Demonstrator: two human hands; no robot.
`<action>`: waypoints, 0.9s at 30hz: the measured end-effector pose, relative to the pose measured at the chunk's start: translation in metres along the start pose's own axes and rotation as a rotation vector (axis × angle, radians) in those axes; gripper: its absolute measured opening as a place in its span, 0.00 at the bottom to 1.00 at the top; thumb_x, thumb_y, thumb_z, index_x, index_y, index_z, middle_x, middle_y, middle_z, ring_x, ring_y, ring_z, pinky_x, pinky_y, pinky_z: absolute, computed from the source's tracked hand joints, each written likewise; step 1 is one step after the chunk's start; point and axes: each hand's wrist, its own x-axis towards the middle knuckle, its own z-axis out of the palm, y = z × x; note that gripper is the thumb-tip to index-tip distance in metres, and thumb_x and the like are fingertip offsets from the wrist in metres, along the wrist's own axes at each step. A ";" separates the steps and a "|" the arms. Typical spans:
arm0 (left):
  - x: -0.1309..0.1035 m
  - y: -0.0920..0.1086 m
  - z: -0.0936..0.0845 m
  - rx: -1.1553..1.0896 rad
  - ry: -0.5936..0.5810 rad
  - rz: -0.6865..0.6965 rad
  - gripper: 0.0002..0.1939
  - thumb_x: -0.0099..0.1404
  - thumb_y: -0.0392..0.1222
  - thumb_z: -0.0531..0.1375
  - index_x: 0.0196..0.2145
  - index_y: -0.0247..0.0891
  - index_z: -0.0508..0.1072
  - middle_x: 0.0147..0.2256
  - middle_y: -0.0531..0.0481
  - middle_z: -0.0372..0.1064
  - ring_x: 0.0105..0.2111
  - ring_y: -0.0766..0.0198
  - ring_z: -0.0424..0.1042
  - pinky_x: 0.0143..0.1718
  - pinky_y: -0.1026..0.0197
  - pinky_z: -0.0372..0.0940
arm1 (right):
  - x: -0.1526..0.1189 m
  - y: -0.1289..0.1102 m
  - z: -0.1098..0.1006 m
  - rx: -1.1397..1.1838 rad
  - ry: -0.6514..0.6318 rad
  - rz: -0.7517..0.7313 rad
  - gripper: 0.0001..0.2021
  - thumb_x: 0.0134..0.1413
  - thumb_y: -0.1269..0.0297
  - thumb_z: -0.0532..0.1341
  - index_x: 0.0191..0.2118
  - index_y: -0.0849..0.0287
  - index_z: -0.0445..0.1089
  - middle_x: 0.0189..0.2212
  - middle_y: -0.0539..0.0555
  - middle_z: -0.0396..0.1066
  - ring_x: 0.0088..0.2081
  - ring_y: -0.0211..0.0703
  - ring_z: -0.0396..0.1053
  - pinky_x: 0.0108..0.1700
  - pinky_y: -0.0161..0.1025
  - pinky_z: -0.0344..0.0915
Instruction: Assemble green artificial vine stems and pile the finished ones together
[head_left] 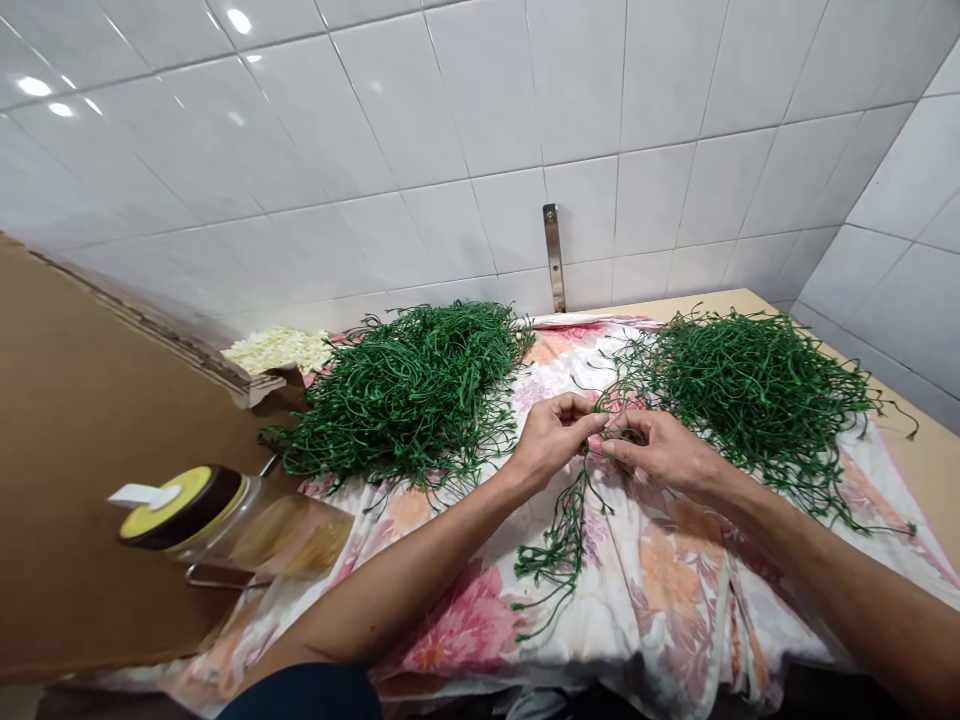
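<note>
Left hand: our left hand [553, 432] sits mid-table, fingers pinched on the top of a green stem bunch [564, 535].
Right hand: our right hand [660, 450] meets the left, fingertips touching, also pinched on the same bunch near its top end.
Bunch: hangs from the pinch toward us, trailing over the floral cloth [675, 590] between our forearms.
Left pile: big heap of green stems [409, 390] on the cloth, just left of our left hand.
Right pile: second heap [757, 390], just beside our right hand, some strands reach the fingers.
White bits: pale pile [279, 347] behind the left pile, near the wall.
Jar: clear jar with yellow lid [225, 515] lies tilted at the cloth's left edge.
Wall: white tiles, metal bracket [553, 255] behind the table.
</note>
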 end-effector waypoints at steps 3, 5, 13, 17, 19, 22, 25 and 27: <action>0.000 0.002 0.000 -0.029 0.009 -0.022 0.17 0.52 0.49 0.72 0.30 0.33 0.75 0.24 0.54 0.68 0.22 0.72 0.63 0.26 0.66 0.59 | 0.000 -0.002 -0.001 -0.046 0.006 -0.002 0.18 0.57 0.49 0.65 0.31 0.60 0.71 0.25 0.49 0.66 0.25 0.36 0.59 0.27 0.35 0.54; 0.000 0.002 -0.001 -0.036 0.016 -0.012 0.17 0.52 0.49 0.73 0.30 0.33 0.75 0.24 0.54 0.69 0.22 0.72 0.63 0.26 0.66 0.58 | 0.000 -0.003 -0.001 -0.091 0.008 -0.028 0.18 0.58 0.48 0.64 0.32 0.61 0.72 0.26 0.49 0.66 0.26 0.36 0.59 0.29 0.35 0.55; -0.001 0.002 0.000 -0.043 -0.006 -0.003 0.16 0.53 0.47 0.71 0.29 0.33 0.74 0.25 0.53 0.70 0.23 0.71 0.64 0.26 0.66 0.58 | 0.002 0.001 0.001 -0.093 0.029 -0.091 0.19 0.61 0.47 0.61 0.30 0.61 0.70 0.26 0.50 0.67 0.29 0.38 0.61 0.32 0.36 0.57; -0.001 0.001 0.001 -0.028 0.005 0.011 0.15 0.53 0.47 0.71 0.28 0.33 0.74 0.24 0.53 0.69 0.23 0.72 0.63 0.25 0.66 0.57 | 0.000 0.001 -0.001 -0.197 0.045 -0.139 0.18 0.63 0.50 0.59 0.32 0.60 0.72 0.28 0.51 0.70 0.30 0.40 0.64 0.34 0.36 0.59; -0.001 0.001 0.001 -0.021 0.004 0.015 0.15 0.53 0.47 0.71 0.28 0.33 0.74 0.24 0.53 0.68 0.23 0.72 0.62 0.25 0.66 0.56 | -0.001 0.001 -0.004 -0.312 0.052 -0.194 0.18 0.64 0.51 0.58 0.34 0.60 0.75 0.30 0.52 0.73 0.32 0.41 0.66 0.36 0.36 0.60; -0.002 0.000 0.000 -0.018 -0.007 0.013 0.16 0.53 0.48 0.71 0.27 0.33 0.73 0.23 0.54 0.67 0.22 0.72 0.61 0.24 0.66 0.55 | -0.003 0.000 -0.008 -0.417 0.045 -0.244 0.17 0.64 0.51 0.59 0.37 0.59 0.79 0.32 0.52 0.77 0.34 0.42 0.68 0.37 0.36 0.60; -0.002 0.002 0.000 -0.020 -0.025 0.010 0.16 0.53 0.48 0.71 0.27 0.34 0.72 0.22 0.55 0.66 0.21 0.72 0.60 0.24 0.66 0.54 | -0.004 -0.003 -0.010 -0.394 0.083 -0.235 0.17 0.64 0.52 0.59 0.36 0.59 0.79 0.33 0.53 0.77 0.34 0.42 0.69 0.37 0.35 0.61; -0.002 0.004 0.000 -0.020 -0.039 0.009 0.17 0.52 0.49 0.71 0.27 0.34 0.72 0.22 0.55 0.66 0.21 0.72 0.60 0.24 0.66 0.54 | -0.005 -0.006 -0.011 -0.362 0.109 -0.204 0.17 0.63 0.52 0.60 0.35 0.59 0.79 0.32 0.53 0.76 0.34 0.42 0.68 0.36 0.35 0.61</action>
